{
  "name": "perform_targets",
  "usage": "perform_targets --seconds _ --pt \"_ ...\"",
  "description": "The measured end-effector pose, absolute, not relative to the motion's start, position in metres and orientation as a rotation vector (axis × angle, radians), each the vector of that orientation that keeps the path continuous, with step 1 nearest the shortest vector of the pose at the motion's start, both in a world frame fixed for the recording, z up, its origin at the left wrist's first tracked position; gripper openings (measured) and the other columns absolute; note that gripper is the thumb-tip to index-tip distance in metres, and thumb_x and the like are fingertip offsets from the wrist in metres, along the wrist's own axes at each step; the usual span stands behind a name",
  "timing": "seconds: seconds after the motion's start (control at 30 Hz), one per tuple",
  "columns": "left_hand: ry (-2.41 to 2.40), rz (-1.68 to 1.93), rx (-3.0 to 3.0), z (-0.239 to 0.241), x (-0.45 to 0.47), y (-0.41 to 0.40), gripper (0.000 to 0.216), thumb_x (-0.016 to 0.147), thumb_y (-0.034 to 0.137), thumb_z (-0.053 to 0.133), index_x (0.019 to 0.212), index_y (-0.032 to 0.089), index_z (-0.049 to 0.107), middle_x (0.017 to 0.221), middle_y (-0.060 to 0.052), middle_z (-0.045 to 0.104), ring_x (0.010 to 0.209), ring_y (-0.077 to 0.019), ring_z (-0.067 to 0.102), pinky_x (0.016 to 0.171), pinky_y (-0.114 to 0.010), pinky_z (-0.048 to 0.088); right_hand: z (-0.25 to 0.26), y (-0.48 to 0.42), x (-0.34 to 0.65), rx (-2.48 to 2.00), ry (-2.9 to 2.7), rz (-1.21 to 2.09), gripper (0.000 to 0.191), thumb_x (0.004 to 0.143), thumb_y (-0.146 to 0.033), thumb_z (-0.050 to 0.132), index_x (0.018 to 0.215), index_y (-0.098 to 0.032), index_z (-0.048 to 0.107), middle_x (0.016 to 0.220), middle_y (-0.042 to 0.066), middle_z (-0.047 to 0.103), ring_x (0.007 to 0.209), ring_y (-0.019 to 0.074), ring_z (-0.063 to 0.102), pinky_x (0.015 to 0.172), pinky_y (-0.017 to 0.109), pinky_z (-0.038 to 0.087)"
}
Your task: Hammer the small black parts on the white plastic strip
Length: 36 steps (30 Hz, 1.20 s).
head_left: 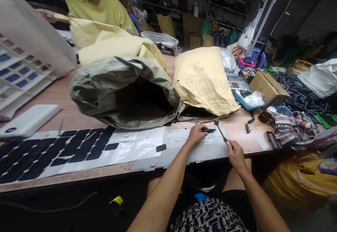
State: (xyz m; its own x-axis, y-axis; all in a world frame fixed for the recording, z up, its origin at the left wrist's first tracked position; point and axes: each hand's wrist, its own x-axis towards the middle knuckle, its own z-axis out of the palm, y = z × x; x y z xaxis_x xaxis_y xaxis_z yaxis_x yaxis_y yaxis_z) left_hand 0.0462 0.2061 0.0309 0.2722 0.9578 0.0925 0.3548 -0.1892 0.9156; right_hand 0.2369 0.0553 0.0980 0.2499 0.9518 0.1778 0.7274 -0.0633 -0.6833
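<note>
Black piece (210,130): slim, dark, finer detail too small to tell. It's at the grey sheet (179,149), near side of table (110,173), just left of & nearer than the tool's head. My L hand (197,134) pinches its left end btwn thumb & fingers. Tool (222,130): shiny shaft, rounded head, dark handle; slanted, head to far left. My R hand (236,153) is wrapped round the handle. Far side: open sack (92,84), mouth facing me; yellow sack (201,77) right of it.
</note>
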Motion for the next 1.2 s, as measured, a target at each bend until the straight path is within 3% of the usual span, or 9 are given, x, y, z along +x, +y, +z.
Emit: perform_targets --seconds 0.7,0.93,1.07,1.2 --pt "1.258 0.905 1.744 0.037 0.048 0.203 0.019 0.066 0.015 0.071 0.084 0.021 0.071 0.085 0.001 0.058 0.077 -0.0149 0.057 0.069 -0.026 0.044 0.094 0.047 0.209 -1.831 -1.6 0.44 0.034 0.095 -0.04 0.044 0.102 -0.02 0.071 0.091 0.007 0.069 0.087 0.0194 0.064 0.082 0.031 0.049" --pt "1.321 0.88 1.657 0.043 0.047 0.201 0.062 0.064 0.012 0.073 0.12 0.023 0.05 0.084 0.005 0.06 0.076 -0.0139 0.058 0.069 -0.025 0.041 0.093 0.055 0.216 -1.868 -1.581 0.417 0.034 0.095 -0.041 0.045 0.1 -0.019 0.071 0.091 0.007 0.068 0.084 0.0183 0.063 0.079 0.029 0.048" --pt "1.311 0.879 1.702 0.041 0.047 0.202 0.053 0.065 0.013 0.072 0.115 0.022 0.057 0.086 0.003 0.06 0.079 -0.0148 0.059 0.07 -0.025 0.043 0.088 0.075 0.235 -2.013 -1.62 0.136 0.033 0.095 -0.038 0.044 0.105 -0.02 0.07 0.094 0.007 0.066 0.085 0.018 0.06 0.077 0.028 0.044" --pt "1.266 0.879 1.77 0.038 0.047 0.202 0.026 0.066 0.016 0.07 0.091 0.02 0.07 0.087 0.0 0.061 0.077 -0.0156 0.057 0.07 -0.027 0.045 0.078 0.093 0.248 -2.152 -1.701 -0.2 0.028 0.095 -0.033 0.047 0.107 -0.02 0.069 0.094 0.006 0.062 0.087 0.0182 0.054 0.073 0.028 0.038"
